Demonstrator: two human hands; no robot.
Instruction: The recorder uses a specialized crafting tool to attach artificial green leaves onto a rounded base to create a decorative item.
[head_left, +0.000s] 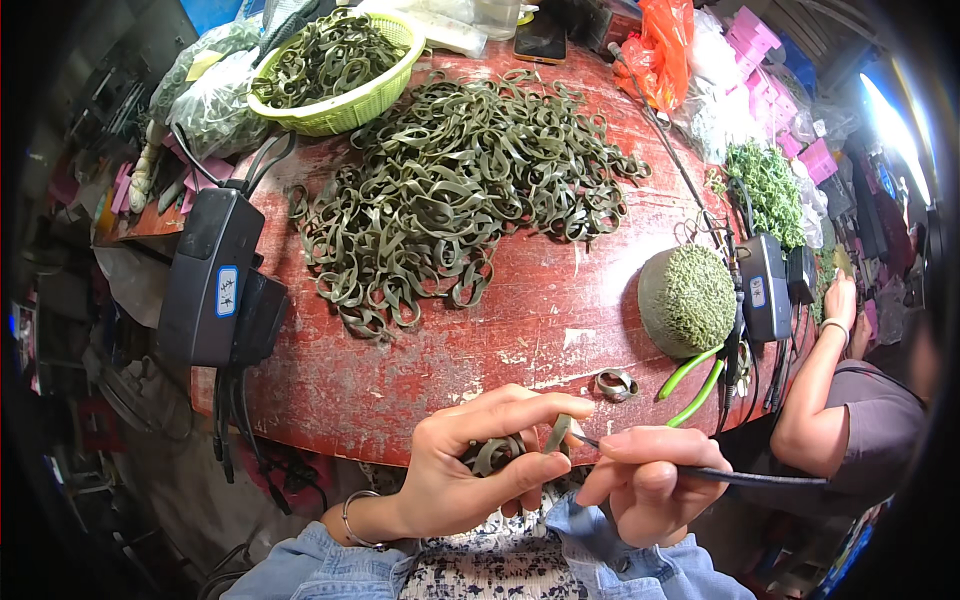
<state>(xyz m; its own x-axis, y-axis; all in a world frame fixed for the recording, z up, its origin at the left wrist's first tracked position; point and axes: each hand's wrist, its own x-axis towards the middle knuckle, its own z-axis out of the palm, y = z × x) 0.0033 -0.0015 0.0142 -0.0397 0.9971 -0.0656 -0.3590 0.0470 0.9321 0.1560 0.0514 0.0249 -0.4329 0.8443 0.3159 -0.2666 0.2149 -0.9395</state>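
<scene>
My left hand (470, 455) pinches one olive-green rubbery loop (561, 436) between thumb and forefinger. More such loops (492, 456) are tucked in its curled palm. A thin dark pen-like tool (760, 480) is gripped in my right hand (650, 485), and its fine tip meets or nearly meets the pinched loop; I cannot tell if it touches. Just beyond my fingers, a few loops (615, 384) lie on the worn red table (500, 345). Farther off, a large heap of the same loops (470, 180) spreads across the tabletop.
A green basket (335, 120) of loops stands at the far left. Black boxes with cables (212, 280) flank the left edge. On the right are a tub of small green pieces (700, 300), green-handled pliers (690, 375) and another black box (764, 290). A co-worker's arm (815, 410) is beyond.
</scene>
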